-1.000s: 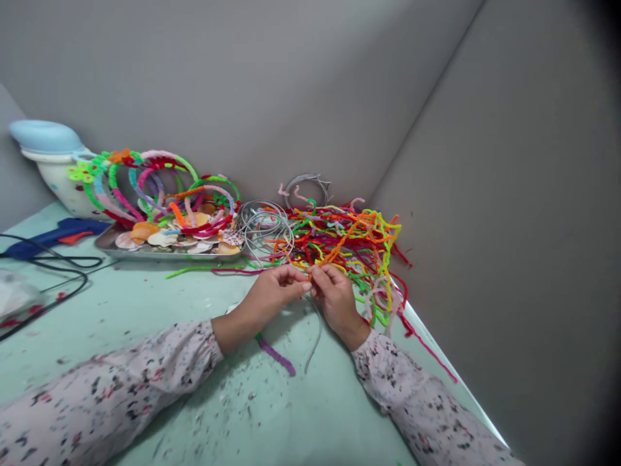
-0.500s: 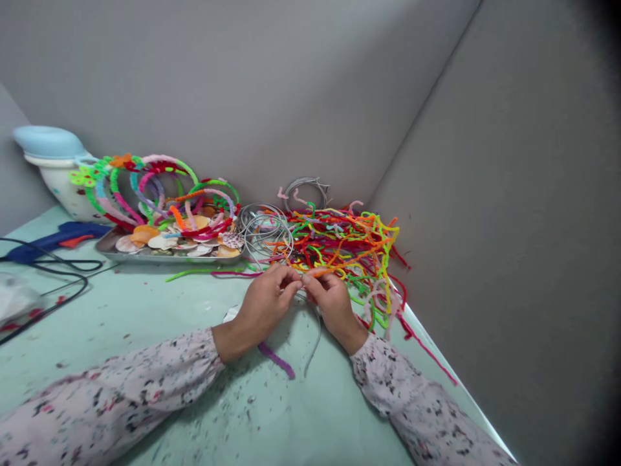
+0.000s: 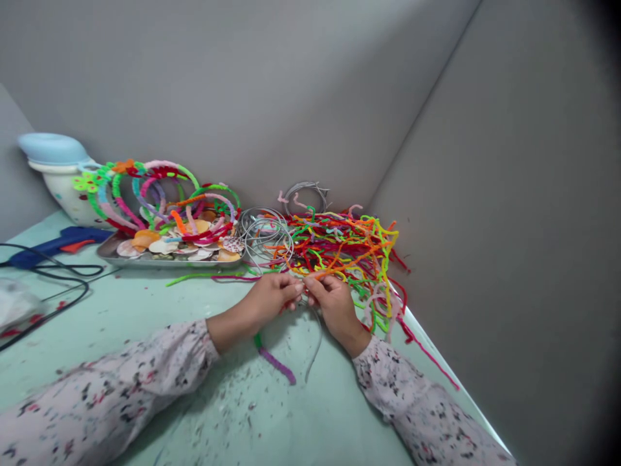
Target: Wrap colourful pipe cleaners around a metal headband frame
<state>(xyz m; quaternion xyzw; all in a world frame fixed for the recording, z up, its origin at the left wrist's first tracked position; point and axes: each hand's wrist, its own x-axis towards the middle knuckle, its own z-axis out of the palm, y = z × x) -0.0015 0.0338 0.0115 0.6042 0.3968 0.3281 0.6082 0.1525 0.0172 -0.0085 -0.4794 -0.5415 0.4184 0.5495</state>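
Currently, the orange pipe cleaner (image 3: 319,275) lies at the fingertips of the right hand (image 3: 336,307), just in front of the pile of pipe cleaners (image 3: 334,239). The right hand is closed in a thumb-and-finger pinch on it. The left hand (image 3: 269,299) is likewise narrowed to a pinch, its fingertips next to the right thumb; what they grip is hidden. A thin grey wire (image 3: 317,343) trails onto the tabletop (image 3: 330,421) between the wrists, and a purple fuzzy end (image 3: 277,365) shows below the left wrist.

Handling: expect the pipe cleaner to be very light, soft on the surface and easily bent, with enough stiffness to keep a curve. Slipping should be slight, since the fuzz gives grip; repeated sharp bending may weaken the core. Grip close to the working end, using thumb and forefinger. Expect the grey wire to be springier and smoother, calling for a firmer pinch.
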